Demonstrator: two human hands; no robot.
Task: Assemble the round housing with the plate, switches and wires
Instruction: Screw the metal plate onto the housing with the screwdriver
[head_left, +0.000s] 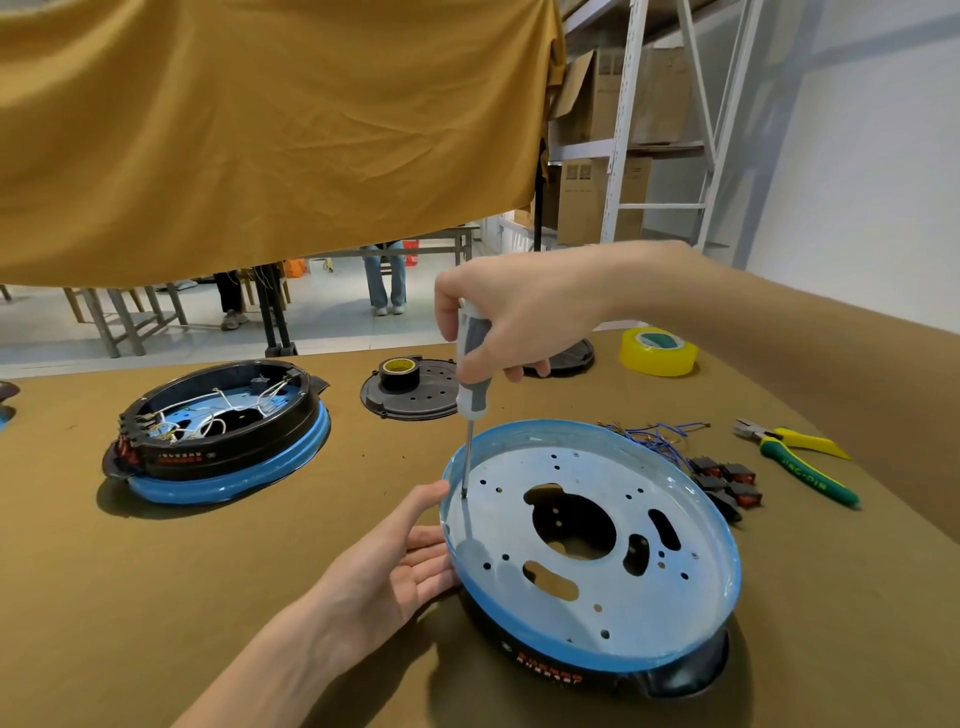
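Observation:
A blue round plate (675, 587) with many holes lies on a black round housing (685, 670) at front right. My right hand (519, 317) grips a grey and white screwdriver (470, 384) held upright, its tip at a hole near the plate's left rim. My left hand (400, 566) rests open against the plate's left edge, thumb on the rim. Red rocker switches (727, 480) and blue wires (654, 434) lie just right of the plate.
A second housing (223, 431) with white wires inside sits at left. A black perforated cover (415, 395) carries a black tape roll (399, 371). A yellow tape roll (658, 352) and green-yellow pliers (800, 462) lie at right. A mustard cloth hangs above.

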